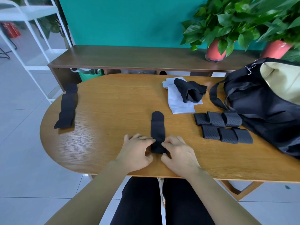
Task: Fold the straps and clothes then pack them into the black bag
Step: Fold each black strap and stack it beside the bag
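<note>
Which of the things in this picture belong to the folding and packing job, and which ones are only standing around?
Belonging to the job: the strap being folded, pinched by the left hand and right hand; the unfolded strap; six folded straps; white garment; black garment; black bag.
Only standing about: two potted plants; white rack; green bag under the sideboard.
</note>
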A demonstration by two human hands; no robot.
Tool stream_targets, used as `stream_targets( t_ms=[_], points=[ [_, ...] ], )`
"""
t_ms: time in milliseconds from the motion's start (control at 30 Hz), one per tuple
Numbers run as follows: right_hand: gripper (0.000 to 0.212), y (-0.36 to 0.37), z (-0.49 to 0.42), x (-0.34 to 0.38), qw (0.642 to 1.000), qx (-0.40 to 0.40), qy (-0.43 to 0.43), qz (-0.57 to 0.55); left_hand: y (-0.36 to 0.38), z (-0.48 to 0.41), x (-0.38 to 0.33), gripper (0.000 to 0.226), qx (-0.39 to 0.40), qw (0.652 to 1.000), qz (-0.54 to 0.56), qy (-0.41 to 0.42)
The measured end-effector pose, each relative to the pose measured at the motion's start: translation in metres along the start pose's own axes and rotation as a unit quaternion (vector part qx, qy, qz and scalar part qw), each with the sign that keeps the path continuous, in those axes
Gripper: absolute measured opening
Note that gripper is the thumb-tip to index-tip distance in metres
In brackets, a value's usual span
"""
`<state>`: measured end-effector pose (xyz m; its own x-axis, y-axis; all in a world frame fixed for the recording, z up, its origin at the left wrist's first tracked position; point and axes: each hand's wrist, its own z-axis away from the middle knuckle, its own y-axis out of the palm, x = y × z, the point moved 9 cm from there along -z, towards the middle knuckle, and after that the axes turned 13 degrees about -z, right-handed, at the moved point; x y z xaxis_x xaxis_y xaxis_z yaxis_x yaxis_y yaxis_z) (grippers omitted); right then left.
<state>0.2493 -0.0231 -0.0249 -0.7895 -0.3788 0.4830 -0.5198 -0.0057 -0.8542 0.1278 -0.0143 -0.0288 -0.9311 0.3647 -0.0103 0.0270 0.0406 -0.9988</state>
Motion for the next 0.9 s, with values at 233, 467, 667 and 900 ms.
stream_targets(
  t_ms=[233, 467, 667, 900],
  points=[
    [0.024, -0.009, -0.002, -0.004, 0.994, -0.041, 0.033, -0.098, -0.004, -0.002, 0.007, 0.021, -0.026, 0.999, 0.025, -0.038],
    [0.020, -0.009, -0.011, -0.027, 0.963, -0.118, 0.158, -0.183, 0.006, -0.010, 0.019, 0.030, -0.034, 0.982, 0.120, -0.139],
    [0.014, -0.003, -0.017, -0.028, 0.960, -0.145, 0.181, -0.159, 0.004, -0.015, 0.020, 0.043, -0.066, 0.980, 0.102, -0.156],
    [0.015, 0.000, -0.022, -0.030, 0.963, -0.128, 0.195, -0.134, 0.005, -0.018, 0.016, 0.041, -0.079, 0.982, 0.094, -0.146]
  ],
)
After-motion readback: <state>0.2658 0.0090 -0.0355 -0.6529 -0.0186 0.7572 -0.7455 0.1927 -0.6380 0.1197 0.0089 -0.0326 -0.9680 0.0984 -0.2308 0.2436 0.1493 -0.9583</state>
